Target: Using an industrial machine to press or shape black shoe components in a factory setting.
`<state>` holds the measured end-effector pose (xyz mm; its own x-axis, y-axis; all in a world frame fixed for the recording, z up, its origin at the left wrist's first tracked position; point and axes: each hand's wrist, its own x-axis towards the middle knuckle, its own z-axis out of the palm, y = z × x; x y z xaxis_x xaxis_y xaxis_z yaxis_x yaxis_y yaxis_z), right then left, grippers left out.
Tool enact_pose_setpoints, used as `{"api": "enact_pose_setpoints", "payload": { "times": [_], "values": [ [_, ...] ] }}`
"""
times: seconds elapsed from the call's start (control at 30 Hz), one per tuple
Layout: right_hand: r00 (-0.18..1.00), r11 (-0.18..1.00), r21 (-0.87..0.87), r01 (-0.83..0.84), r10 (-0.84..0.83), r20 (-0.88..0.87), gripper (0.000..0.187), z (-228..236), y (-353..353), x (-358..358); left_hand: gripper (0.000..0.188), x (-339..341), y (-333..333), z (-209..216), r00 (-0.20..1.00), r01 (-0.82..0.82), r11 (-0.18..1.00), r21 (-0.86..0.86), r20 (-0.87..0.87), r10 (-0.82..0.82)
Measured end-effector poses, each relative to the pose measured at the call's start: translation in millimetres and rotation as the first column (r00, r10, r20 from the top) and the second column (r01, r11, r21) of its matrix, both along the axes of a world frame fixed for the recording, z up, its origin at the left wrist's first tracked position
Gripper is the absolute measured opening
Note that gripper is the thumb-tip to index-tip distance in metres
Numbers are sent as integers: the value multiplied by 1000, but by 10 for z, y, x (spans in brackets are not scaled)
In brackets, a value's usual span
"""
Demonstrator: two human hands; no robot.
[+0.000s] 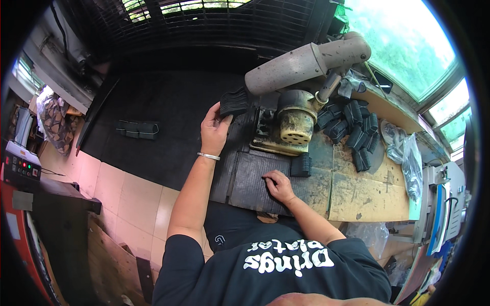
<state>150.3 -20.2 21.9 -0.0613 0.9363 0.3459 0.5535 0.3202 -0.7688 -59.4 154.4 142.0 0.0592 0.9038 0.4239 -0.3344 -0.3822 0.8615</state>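
My left hand (214,127) is raised over the dark bench and closed around the lower left edge of a stack of thin black pieces (234,102), whose layered edges show. Just right of that stack stands a soot-stained machine (296,122) with a round, yellowish, perforated head. My right hand (278,186) rests palm down on a dark ribbed cardboard sheet (250,178), its fingers curled in; what they hold, if anything, is hidden. A second stack of black pieces (301,165) sits at the machine's front right corner, beyond my right hand.
Tied black bundles (354,127) are heaped right of the machine, with clear plastic bags (411,163) beside them. A row of black bundles (138,129) lies on the left bench. A thick grey duct arm (286,67) hangs over the machine. A control box (23,162) stands far left.
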Motion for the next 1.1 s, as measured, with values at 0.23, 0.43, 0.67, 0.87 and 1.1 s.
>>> {"api": "enact_pose_setpoints", "payload": {
  "times": [0.23, 0.43, 0.67, 0.87, 1.1],
  "values": [
    [1000, 1000, -15, 1, -2, -25, 12, 18, 0, -30, 35, 166, 168, -26, 950, 166, 962, -217, 297, -97],
    [1000, 1000, -3, -7, 7, -25, 12, 36, 25, -18, 32, 315, 320, 42, 896, 233, 936, -264, 433, -101],
    [1000, 1000, 2, -13, 13, -14, 13, 17, 13, -2, 27, 358, 363, 55, 859, 286, 923, -259, 496, -127],
    [1000, 1000, -17, -11, 11, -12, 13, -21, -23, 18, 31, 286, 5, 48, 838, 320, 909, -268, 528, -140],
    [670, 935, -220, -278, 25, -742, 85, 414, 336, -123, 51, 397, -975, -756, 794, 479, 752, -453, 588, -153]
  ]
}}
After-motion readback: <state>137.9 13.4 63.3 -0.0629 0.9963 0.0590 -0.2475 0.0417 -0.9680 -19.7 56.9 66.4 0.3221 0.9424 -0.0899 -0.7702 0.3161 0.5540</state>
